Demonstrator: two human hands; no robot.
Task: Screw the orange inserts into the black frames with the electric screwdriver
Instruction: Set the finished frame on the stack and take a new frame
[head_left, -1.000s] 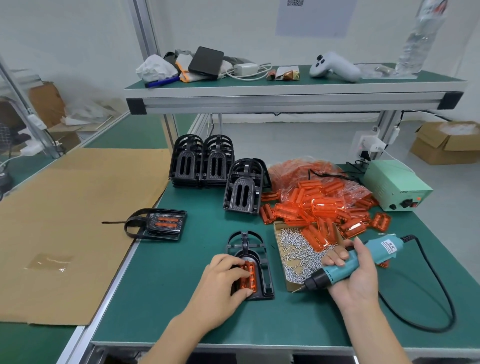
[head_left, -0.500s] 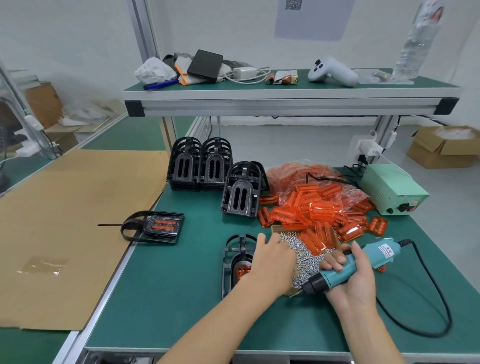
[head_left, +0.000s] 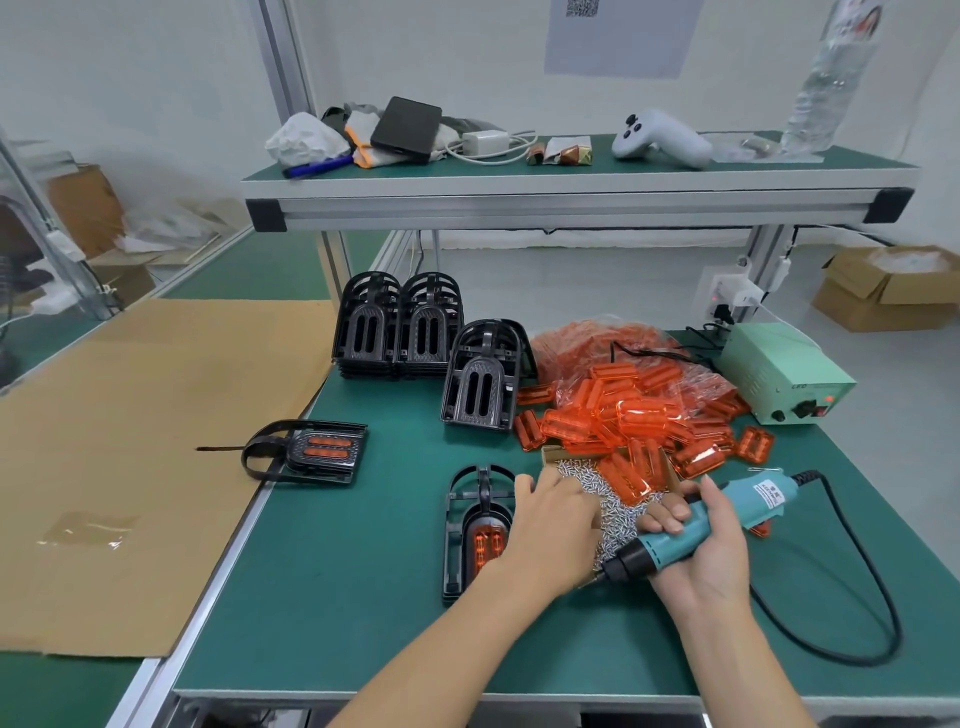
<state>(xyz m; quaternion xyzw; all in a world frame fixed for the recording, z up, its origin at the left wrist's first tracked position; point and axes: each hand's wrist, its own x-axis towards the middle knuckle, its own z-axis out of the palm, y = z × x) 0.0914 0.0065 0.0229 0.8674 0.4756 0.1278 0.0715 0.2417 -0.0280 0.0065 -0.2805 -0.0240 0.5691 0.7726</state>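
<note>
The right hand (head_left: 698, 540) is gripping the teal electric screwdriver (head_left: 711, 525), fingers curled round its body, tip pointing down-left, just beside the screw box. The left hand (head_left: 553, 535) is lying over the box of screws (head_left: 615, 512), palm down; its fingertips are hidden, so I cannot tell if it is pinching a screw or not.

A sec ago this left hand was pressing on the orange insert (head_left: 485, 545) in the black frame (head_left: 475, 535); now it is off it and is reaching to the right, into the screws. The frame w/ the insert is lying flat on the green table (head_left: 322, 597), just left of the left hand, nobody holding it. I think this means the insert is already seated and the next thing is to take a screw, put it on the driver tip and drive it. The screwdriver hand is nearly at the same place, approx. waiting.

Farther left, one finished frame (head_left: 317, 451) w/ orange showing is lying at the table edge. Behind the box the pile of loose orange inserts (head_left: 639, 415) is spilling from a bag. Beyond them, empty black frames are standing in stacks (head_left: 400, 327), and the green power box (head_left: 787, 371) is at the far right.
</note>
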